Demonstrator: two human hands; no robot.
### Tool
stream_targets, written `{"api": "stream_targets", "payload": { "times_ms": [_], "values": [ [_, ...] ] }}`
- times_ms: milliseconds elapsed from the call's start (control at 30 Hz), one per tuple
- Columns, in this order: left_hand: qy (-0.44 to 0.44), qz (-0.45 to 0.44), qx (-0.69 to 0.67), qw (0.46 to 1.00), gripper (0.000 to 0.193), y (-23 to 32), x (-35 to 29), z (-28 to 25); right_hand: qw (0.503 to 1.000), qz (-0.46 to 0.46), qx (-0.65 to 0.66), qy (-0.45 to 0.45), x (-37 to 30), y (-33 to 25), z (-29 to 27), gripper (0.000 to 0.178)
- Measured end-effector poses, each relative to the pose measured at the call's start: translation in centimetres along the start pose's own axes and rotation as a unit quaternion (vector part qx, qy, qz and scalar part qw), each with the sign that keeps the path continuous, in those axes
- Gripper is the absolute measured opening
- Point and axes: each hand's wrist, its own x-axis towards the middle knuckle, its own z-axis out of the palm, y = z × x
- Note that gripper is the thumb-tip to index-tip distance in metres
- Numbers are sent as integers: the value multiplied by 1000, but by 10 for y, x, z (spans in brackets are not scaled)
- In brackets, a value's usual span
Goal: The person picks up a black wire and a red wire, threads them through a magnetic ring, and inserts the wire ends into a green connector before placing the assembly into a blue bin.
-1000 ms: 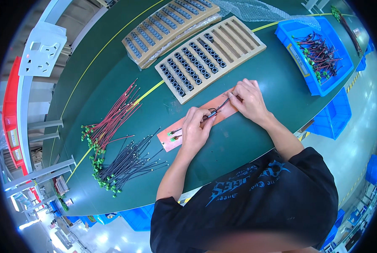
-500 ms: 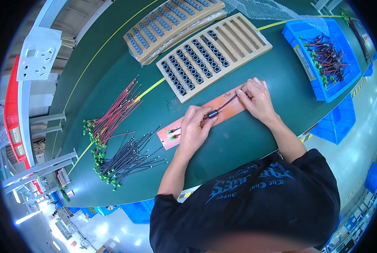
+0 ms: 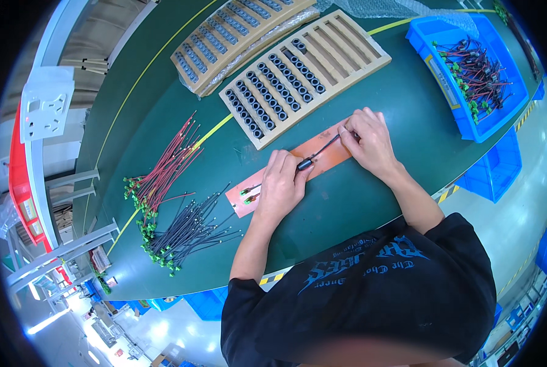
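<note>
My left hand [image 3: 284, 183] is closed with thumb and fingertips at a small black cylindrical core [image 3: 304, 164] threaded on dark wires. On the other side of the core, my right hand [image 3: 369, 144] pinches the end of the dark wire [image 3: 327, 147], which runs fairly straight between both hands. Beneath them lies a long orange-copper board [image 3: 332, 161], slanting up to the right. Two green connectors [image 3: 249, 199] rest on its left end, and their wires pass under my left hand. My fingers hide part of the wires.
Red wires [image 3: 170, 159] and black wires [image 3: 184, 229] with green connectors lie to the left. A slotted tray [image 3: 249, 136] of black cores stands beyond the board, a second tray [image 3: 209, 76] behind it. A blue bin [image 3: 478, 131] of wired connectors sits at the right.
The whole view has shifted slightly. Both hands keep their hold on the core and the wire, with little visible movement over the board.
</note>
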Motion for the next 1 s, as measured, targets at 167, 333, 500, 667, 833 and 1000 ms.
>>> {"api": "stream_targets", "payload": {
  "times_ms": [167, 333, 500, 667, 833, 1000],
  "values": [
    [19, 21, 8, 1000, 20, -3, 13, 16, 1000, 0, -18, 10, 5, 14, -4, 19],
    [3, 11, 5, 1000, 18, -6, 19, 24, 1000, 8, -9, 10, 9, 24, -5, 19],
    [25, 17, 5, 1000, 17, -10, 25, 35, 1000, -10, -24, 7, 16, 35, -4, 19],
    [9, -7, -48, 999, 19, -9, 27, 19, 998, -31, -25, 45, 16, 26, 0, 23],
    [-86, -58, -186, 977, 21, 7, 61, -9, 998, -7, 36, 41, -3, 14, 4, 25],
    [-253, -32, -143, 956, 16, -6, 107, 20, 998, -4, 44, 36, -11, 23, 5, 20]
  ]
}}
